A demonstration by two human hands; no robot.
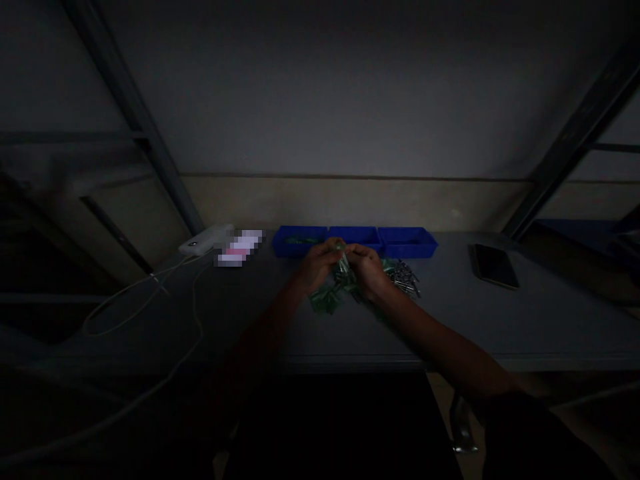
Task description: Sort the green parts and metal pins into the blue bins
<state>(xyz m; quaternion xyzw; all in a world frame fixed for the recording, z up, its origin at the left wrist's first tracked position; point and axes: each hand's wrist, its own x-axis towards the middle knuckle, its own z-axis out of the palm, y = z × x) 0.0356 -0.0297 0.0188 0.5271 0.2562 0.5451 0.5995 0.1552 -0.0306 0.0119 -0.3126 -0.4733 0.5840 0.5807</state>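
Observation:
The scene is dim. My left hand (319, 263) and my right hand (367, 269) meet above the grey table (550, 320), fingers pinched together on a small green part (341, 261) held between them. Under and beside the hands lies a pile of similar green parts (325, 300). To the right of my right hand sits a heap of small metal screws or pins (406, 277). Behind the hands stand three blue bins in a row (355, 241); the left one holds some green pieces.
A dark phone (494, 265) lies on the table to the right. At the back left rest a white charger-like device (206, 240) with white cables (150, 293) trailing off the table, and a small white-and-pink packet (239, 248). Metal frame posts rise on both sides.

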